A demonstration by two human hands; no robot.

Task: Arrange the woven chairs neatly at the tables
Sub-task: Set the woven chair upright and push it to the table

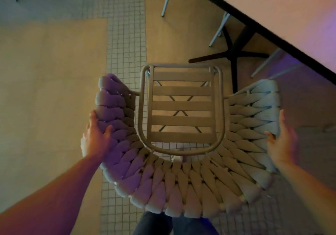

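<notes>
I look straight down on a woven chair [181,183] with a thick braided wrap-around back and a slatted seat in a metal frame. My left hand [95,136] grips the outside of its left arm, thumb lying over the weave. On the opposite side my right hand [281,141] holds the outer edge of the right arm. The chair stands on the floor just short of a table [283,10] at the upper right, with its open front facing the table's black cross base [234,54].
Pale metal legs of other chairs [218,30] stand under the table beside its base. A strip of small square tiles [125,40] runs up the floor under the chair, between smooth beige panels. My dark trouser legs [174,225] show at the bottom.
</notes>
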